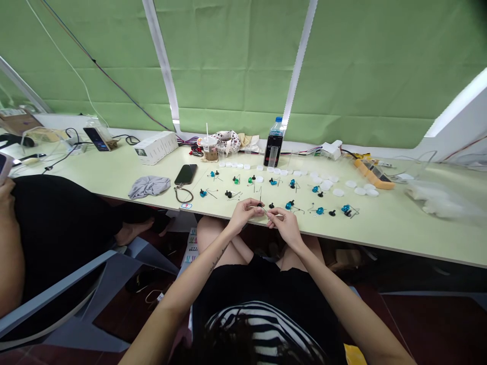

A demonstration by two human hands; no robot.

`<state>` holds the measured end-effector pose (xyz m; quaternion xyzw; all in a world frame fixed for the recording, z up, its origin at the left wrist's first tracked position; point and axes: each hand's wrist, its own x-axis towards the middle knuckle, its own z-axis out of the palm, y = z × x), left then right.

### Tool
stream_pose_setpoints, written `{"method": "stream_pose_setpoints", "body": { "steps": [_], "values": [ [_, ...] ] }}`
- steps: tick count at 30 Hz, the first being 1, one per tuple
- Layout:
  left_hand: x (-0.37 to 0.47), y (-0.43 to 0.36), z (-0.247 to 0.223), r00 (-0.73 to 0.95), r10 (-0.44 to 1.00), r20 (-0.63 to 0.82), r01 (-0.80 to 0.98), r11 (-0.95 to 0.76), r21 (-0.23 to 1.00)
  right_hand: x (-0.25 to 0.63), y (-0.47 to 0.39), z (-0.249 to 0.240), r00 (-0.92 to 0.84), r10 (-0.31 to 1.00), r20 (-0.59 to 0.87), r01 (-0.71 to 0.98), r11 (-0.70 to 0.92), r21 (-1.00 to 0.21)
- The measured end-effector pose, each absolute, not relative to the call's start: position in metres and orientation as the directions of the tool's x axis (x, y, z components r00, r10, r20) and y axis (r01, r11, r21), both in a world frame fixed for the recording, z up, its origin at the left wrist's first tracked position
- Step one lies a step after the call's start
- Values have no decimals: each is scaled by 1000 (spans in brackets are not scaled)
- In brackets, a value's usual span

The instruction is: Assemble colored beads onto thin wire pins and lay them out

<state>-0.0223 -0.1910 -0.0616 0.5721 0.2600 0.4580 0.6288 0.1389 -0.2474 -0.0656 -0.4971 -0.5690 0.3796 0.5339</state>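
Head view: left hand (245, 215) fingers pinched on small black part (260, 205), right hand (284, 223) fingers nearly closed beside it, grip unclear; part over worktop (411, 223) front edge. Behind: lidded cup (210, 150) holding brown drink, blue-capped bottle (278, 124), contents unclear.

Both forearms reaching forward — left hand (245, 215) and right hand (284, 223) close together, fingers pinched, wrists bent inward.
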Motion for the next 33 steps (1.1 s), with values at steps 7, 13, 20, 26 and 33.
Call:
{"method": "stream_pose_setpoints", "body": {
  "steps": [7,13,20,26,33],
  "values": [
    [-22,-188,-67,413,900,140,-275,-23,961,137,-250,-64,100,953,285,245,254,-936],
    [-21,-190,-63,391,909,141,-185,-72,980,136,-255,-59,84,910,406,441,331,-834],
    [-20,-191,-63,394,906,156,-196,-83,977,136,-256,-59,58,862,504,590,377,-714],
    [-17,-191,-64,372,910,185,-241,-97,966,135,-258,-56,21,828,560,663,407,-628],
    [-16,-189,-70,391,897,207,-213,-130,968,138,-260,-56,-71,781,620,792,422,-441]
  ]
}}
